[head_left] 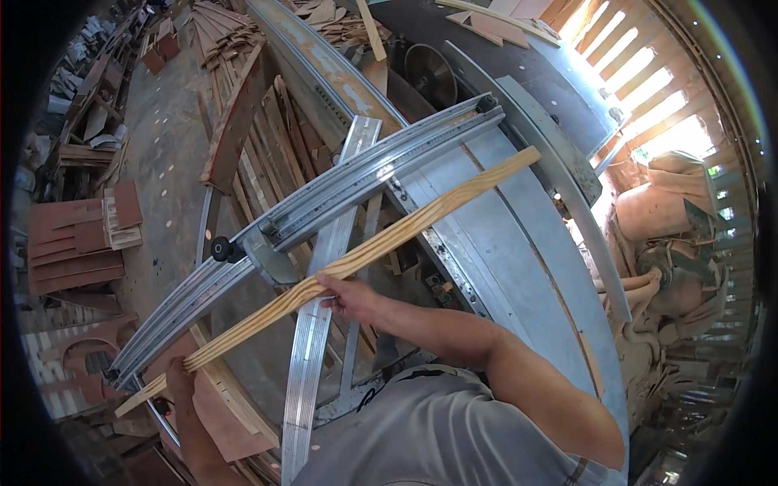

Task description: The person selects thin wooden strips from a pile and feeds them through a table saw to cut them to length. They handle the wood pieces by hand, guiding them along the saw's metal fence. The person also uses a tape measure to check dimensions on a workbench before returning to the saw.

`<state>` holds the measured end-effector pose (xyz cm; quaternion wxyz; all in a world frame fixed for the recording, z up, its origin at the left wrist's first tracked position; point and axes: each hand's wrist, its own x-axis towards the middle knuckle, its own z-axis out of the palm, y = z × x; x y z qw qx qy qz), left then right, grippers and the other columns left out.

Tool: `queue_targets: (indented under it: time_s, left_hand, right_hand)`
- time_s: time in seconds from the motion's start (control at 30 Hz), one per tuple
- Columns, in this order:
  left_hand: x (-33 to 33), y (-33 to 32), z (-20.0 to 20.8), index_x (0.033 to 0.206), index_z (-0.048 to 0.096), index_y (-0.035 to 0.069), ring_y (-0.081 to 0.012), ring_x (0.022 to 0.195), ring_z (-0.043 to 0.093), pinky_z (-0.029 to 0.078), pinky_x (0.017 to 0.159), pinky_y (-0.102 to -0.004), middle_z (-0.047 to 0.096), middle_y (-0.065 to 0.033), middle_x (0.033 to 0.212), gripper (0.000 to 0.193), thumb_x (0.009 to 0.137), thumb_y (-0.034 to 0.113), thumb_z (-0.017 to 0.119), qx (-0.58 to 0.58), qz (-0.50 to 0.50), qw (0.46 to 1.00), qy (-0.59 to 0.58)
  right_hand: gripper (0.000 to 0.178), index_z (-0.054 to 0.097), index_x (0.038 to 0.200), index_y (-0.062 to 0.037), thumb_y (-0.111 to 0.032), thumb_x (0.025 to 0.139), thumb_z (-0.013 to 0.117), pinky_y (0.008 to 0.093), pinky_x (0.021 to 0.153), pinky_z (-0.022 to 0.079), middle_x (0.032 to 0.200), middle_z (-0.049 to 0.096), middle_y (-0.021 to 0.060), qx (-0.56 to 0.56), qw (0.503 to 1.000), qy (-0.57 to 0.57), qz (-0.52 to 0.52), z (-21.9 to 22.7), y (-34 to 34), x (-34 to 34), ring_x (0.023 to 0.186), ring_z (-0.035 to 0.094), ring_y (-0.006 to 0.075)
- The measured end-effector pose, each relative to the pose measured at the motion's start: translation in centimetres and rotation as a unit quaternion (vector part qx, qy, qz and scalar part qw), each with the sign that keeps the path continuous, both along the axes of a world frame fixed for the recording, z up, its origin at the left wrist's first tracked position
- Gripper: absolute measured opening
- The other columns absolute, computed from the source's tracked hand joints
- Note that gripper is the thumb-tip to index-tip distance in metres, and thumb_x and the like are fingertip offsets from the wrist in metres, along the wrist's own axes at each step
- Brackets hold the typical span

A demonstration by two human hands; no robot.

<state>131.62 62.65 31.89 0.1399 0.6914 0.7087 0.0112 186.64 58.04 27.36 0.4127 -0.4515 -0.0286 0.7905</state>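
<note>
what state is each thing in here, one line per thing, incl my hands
left hand: closed around the wooden strip, near its lower-left end
right hand: gripping the strip partway along
wooden strip: in one piece, held diagonally
metal rail: lying across, roughly alongside the strip
round disc: exposed; spinning or not, can't tell
reddish-brown boards: piled, overlapping

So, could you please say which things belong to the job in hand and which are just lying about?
In the job, it seems:
long yellow wooden strip, in left hand and right hand
silver metal rail beside it

Lying about, apparently:
reddish-brown flat boards, far left
heaped brown wooden offcuts, top
</note>
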Motion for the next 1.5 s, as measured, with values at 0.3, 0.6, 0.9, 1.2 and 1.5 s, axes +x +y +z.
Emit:
queue_targets:
  time_s: [0.3,0.6,0.9,1.2,1.5]
  left_hand:
    - [27.3,-1.6,0.6,0.134,0.048,-0.002,-0.0331,0.122,0.052,0.040,0.105,-0.0408,0.055,-0.0203,0.128,0.068,0.076,0.015,0.081,0.080,-0.129,0.932,-0.328]
    - [40.8,3.8,5.6,0.101,0.059,-0.008,-0.0267,0.082,0.058,0.047,0.076,-0.0390,0.060,-0.0172,0.089,0.036,0.101,0.028,0.055,0.240,0.084,0.864,-0.434]
    - [51.4,8.4,9.7,0.123,0.062,0.002,-0.0297,0.125,0.054,0.043,0.103,-0.0380,0.056,-0.0208,0.134,0.041,0.089,0.023,0.071,0.235,-0.164,0.864,-0.415]
    - [61.8,-7.9,-2.6,0.112,0.065,0.001,-0.0381,0.123,0.052,0.042,0.104,-0.0447,0.055,-0.0228,0.130,0.035,0.083,0.018,0.075,0.166,-0.168,0.921,-0.309]
    - [87.3,-4.7,2.6,0.100,0.067,0.008,-0.0323,0.108,0.060,0.047,0.095,-0.0419,0.064,-0.0128,0.114,0.022,0.082,0.015,0.076,0.104,-0.474,0.777,-0.402]
  right_hand:
    - [0.052,0.069,0.087,-0.0067,-0.056,0.095,0.055,0.0310,0.057,0.049,0.079,0.070,0.0045,0.019,0.928,-0.270,0.256,2.1,-0.4,2.5,0.062,0.063,0.0148]
    - [0.059,0.070,0.078,0.0013,-0.054,0.094,0.055,0.0394,0.066,0.051,0.068,0.067,0.0151,0.040,0.793,-0.576,0.194,3.3,-17.3,15.9,0.065,0.065,0.0251]
    - [0.038,0.070,0.092,0.0020,-0.034,0.097,0.059,0.0324,0.067,0.053,0.081,0.070,0.0130,-0.032,0.833,-0.551,-0.031,4.3,-29.8,27.7,0.074,0.068,0.0188]
    - [0.020,0.071,0.097,0.0006,-0.018,0.092,0.067,0.0304,0.068,0.051,0.078,0.069,0.0087,-0.025,0.647,-0.746,-0.154,10.6,-38.3,49.8,0.070,0.063,0.0145]
    - [0.056,0.061,0.124,0.0081,-0.027,0.082,0.077,0.0327,0.088,0.052,0.120,0.066,0.0190,-0.010,0.769,-0.639,-0.026,-1.9,-32.8,73.0,0.105,0.065,0.0231]
